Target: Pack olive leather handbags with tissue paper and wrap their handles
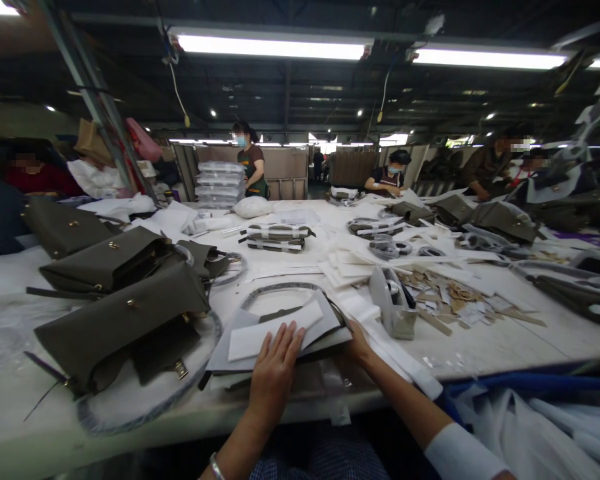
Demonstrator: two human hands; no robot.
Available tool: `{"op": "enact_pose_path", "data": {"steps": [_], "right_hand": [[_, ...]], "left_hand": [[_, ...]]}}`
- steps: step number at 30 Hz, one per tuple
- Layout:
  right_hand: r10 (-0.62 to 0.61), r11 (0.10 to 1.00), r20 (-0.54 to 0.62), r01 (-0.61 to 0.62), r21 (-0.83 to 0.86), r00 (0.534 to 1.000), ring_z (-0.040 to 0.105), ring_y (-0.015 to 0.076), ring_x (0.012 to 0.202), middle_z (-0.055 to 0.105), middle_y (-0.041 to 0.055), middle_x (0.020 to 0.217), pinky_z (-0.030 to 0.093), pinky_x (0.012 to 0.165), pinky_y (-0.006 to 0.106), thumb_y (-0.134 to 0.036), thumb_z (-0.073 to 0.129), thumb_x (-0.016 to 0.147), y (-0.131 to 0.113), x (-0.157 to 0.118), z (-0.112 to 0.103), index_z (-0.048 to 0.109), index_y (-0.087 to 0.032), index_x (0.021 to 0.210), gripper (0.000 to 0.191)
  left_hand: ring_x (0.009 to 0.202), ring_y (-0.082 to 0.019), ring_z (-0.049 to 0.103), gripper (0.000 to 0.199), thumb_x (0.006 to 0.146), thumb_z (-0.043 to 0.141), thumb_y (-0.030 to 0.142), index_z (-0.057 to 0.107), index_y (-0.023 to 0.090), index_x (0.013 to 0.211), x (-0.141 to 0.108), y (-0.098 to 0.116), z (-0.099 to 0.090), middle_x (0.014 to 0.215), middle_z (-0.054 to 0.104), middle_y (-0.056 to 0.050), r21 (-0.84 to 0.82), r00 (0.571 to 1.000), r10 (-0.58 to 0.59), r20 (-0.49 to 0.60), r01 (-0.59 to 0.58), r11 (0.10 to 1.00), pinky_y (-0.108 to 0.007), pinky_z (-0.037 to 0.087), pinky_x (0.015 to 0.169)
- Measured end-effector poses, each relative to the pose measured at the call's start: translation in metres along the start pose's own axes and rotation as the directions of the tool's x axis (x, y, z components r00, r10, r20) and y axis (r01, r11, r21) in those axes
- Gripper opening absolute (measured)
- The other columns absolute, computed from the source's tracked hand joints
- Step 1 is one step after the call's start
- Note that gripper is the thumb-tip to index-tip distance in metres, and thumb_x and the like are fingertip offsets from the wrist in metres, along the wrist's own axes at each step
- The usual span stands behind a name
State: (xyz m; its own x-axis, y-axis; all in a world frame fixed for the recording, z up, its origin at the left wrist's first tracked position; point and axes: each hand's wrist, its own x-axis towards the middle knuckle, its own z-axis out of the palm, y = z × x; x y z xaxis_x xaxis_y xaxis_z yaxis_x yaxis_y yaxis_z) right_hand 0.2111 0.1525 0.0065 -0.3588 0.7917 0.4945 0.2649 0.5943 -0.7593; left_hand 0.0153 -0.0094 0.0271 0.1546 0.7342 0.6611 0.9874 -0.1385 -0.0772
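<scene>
In front of me at the table's near edge lies a flat dark olive handbag, with grey and white padding sheets over it. A padded, wrapped strap loops out behind it. My left hand lies on a white foam sheet on top, its fingers stretched out and close together. At the bag's right edge my right hand holds the side, with most of its fingers hidden. Further olive handbags with gold fittings lie to the left, the nearest with its flap hanging open.
A tape dispenser stands right of my hands, beside brown and white scraps. White foam sheets lie behind it. Wrapped bags rest mid-table. Co-workers are at the far side. A blue-edged bin with plastic sits right.
</scene>
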Motion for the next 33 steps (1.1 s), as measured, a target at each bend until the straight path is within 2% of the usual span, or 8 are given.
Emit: {"op": "enact_pose_path", "data": {"steps": [5, 7, 11, 13, 19, 23, 27, 33], "right_hand": [[0.06, 0.978, -0.165, -0.091, -0.188, 0.985, 0.062, 0.0294, 0.117, 0.066, 0.0133, 0.127, 0.048, 0.103, 0.052, -0.041, 0.043, 0.096, -0.03, -0.001, -0.056, 0.062, -0.017, 0.129, 0.045], [-0.114, 0.948, 0.05, 0.124, -0.293, 0.992, 0.054, 0.0271, 0.128, 0.058, 0.0109, 0.138, 0.042, 0.11, 0.048, -0.039, 0.046, 0.097, -0.051, -0.005, -0.064, 0.057, -0.021, 0.136, 0.043], [-0.343, 0.751, 0.549, 0.573, -0.327, 0.762, 0.04, 0.0274, 0.139, 0.048, 0.0108, 0.148, 0.031, 0.118, 0.05, -0.033, 0.058, 0.094, -0.064, -0.018, -0.05, 0.042, -0.02, 0.148, 0.058], [-0.35, 0.695, 0.595, 0.626, -0.353, 0.724, 0.043, 0.0272, 0.138, 0.05, 0.0123, 0.146, 0.035, 0.115, 0.05, -0.025, 0.056, 0.094, -0.054, -0.028, -0.04, 0.043, -0.017, 0.146, 0.055], [-0.33, 0.726, 0.571, 0.589, -0.356, 0.751, 0.053, 0.0253, 0.129, 0.059, 0.0121, 0.137, 0.036, 0.114, 0.047, -0.027, 0.054, 0.096, -0.051, -0.034, -0.036, 0.056, -0.016, 0.135, 0.041], [-0.172, 0.813, 0.594, 0.454, -0.365, 0.785, 0.067, 0.0177, 0.104, 0.074, 0.0047, 0.11, 0.041, 0.108, 0.036, -0.033, 0.045, 0.101, -0.076, 0.009, -0.034, 0.072, -0.023, 0.106, 0.029], [0.181, 0.731, 0.508, 0.23, -0.643, 0.842, 0.062, 0.0187, 0.114, 0.07, 0.0073, 0.12, 0.044, 0.101, 0.028, -0.033, 0.046, 0.1, -0.08, 0.07, -0.006, 0.068, -0.021, 0.116, 0.029], [0.561, 0.517, 0.376, 0.042, -0.855, 0.738, 0.063, 0.0276, 0.109, 0.067, 0.0156, 0.117, 0.051, 0.092, 0.044, -0.039, 0.067, 0.089, -0.058, 0.126, 0.057, 0.068, -0.012, 0.108, 0.033]], "left_hand": [[0.137, -0.022, 0.045, 0.05, 0.096, 0.041, 0.009, 0.045, 0.023, 0.145, -0.009, 0.009, 0.017, 0.148, 0.048, -0.004, 0.04, 0.996, 0.068, -0.065, -0.066, 0.997, -0.045, 0.036, 0.115], [0.137, -0.023, 0.044, 0.05, 0.097, 0.041, 0.011, 0.044, 0.023, 0.145, -0.012, 0.013, 0.022, 0.148, 0.048, -0.004, 0.057, 0.995, 0.084, -0.054, -0.081, 0.995, -0.045, 0.036, 0.115], [0.137, -0.021, 0.044, 0.047, 0.099, 0.039, 0.016, 0.044, 0.023, 0.145, -0.015, 0.016, 0.025, 0.147, 0.05, -0.004, 0.061, 0.995, 0.091, -0.046, -0.088, 0.994, -0.045, 0.035, 0.116], [0.137, -0.021, 0.043, 0.047, 0.1, 0.038, 0.017, 0.043, 0.023, 0.146, -0.014, 0.017, 0.023, 0.148, 0.05, -0.004, 0.065, 0.995, 0.103, -0.005, -0.103, 0.993, -0.045, 0.035, 0.115], [0.135, -0.024, 0.046, 0.049, 0.097, 0.038, 0.014, 0.042, 0.017, 0.146, -0.008, 0.012, 0.011, 0.145, 0.052, -0.01, 0.064, 0.956, 0.214, 0.202, -0.231, 0.971, -0.049, 0.033, 0.114], [0.137, -0.026, 0.042, 0.057, 0.091, 0.036, 0.005, 0.04, 0.017, 0.147, -0.012, 0.011, 0.014, 0.147, 0.05, -0.01, 0.047, 0.956, 0.234, 0.18, -0.246, 0.968, -0.054, 0.026, 0.116], [0.14, -0.026, 0.039, 0.063, 0.087, 0.035, 0.0, 0.038, 0.015, 0.148, -0.019, 0.014, 0.02, 0.149, 0.046, -0.011, 0.063, 0.977, 0.175, 0.123, -0.183, 0.981, -0.053, 0.026, 0.116], [0.141, -0.026, 0.038, 0.063, 0.088, 0.036, 0.002, 0.036, 0.016, 0.149, -0.021, 0.017, 0.019, 0.152, 0.043, -0.01, 0.066, 0.981, 0.156, 0.116, -0.164, 0.984, -0.051, 0.029, 0.115]]}}
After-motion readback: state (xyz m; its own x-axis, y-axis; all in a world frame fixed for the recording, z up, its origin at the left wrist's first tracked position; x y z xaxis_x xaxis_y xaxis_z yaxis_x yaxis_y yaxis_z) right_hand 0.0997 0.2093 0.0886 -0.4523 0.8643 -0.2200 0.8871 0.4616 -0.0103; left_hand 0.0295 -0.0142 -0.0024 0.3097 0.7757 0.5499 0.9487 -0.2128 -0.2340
